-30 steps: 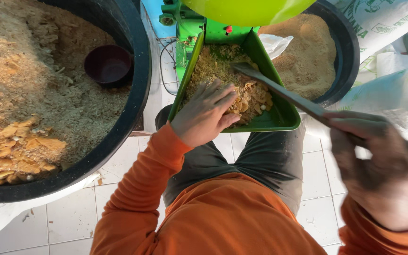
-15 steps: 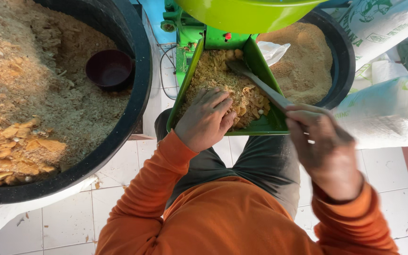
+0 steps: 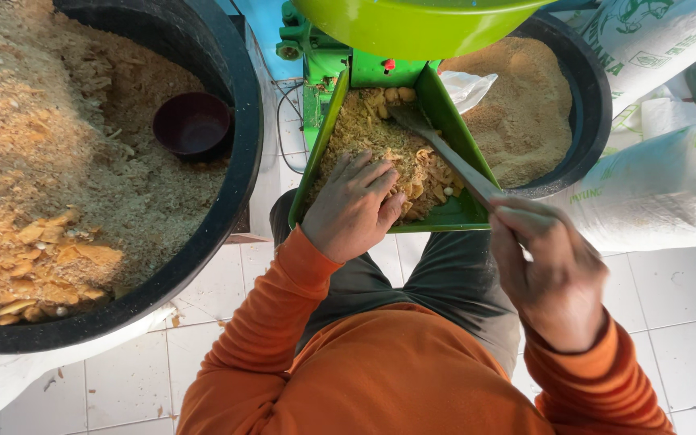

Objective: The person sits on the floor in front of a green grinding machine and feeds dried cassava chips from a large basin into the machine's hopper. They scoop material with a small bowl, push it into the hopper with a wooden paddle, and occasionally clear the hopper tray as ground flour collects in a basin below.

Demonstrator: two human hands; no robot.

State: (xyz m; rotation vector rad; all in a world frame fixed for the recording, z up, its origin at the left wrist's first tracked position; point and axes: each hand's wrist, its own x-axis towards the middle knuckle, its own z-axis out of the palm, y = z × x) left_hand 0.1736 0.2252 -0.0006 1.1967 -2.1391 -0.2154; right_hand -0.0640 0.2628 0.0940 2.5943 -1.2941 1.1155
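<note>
While left hand (image 3: 352,208) lies splayed on coarse crumbly feed (image 3: 380,141), right hand (image 3: 553,270) clamps flat stick (image 3: 445,157).

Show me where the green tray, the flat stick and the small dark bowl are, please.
green tray (image 3: 468,151): head view, on its right side wall.
flat stick (image 3: 445,155): head view, middle of its blade.
small dark bowl (image 3: 192,123): head view, inside of its hollow.

We read this as a small feed-milling or grinding work area, not a home kitchen. We see a green grinding machine (image 3: 324,56) with a green feed chute (image 3: 453,129) full of crumbly dry material, big black tubs (image 3: 239,153) heaped with ground meal, woven sacks (image 3: 662,185) stacked at the side, and a white tiled floor (image 3: 130,379) littered with crumbs.
</note>
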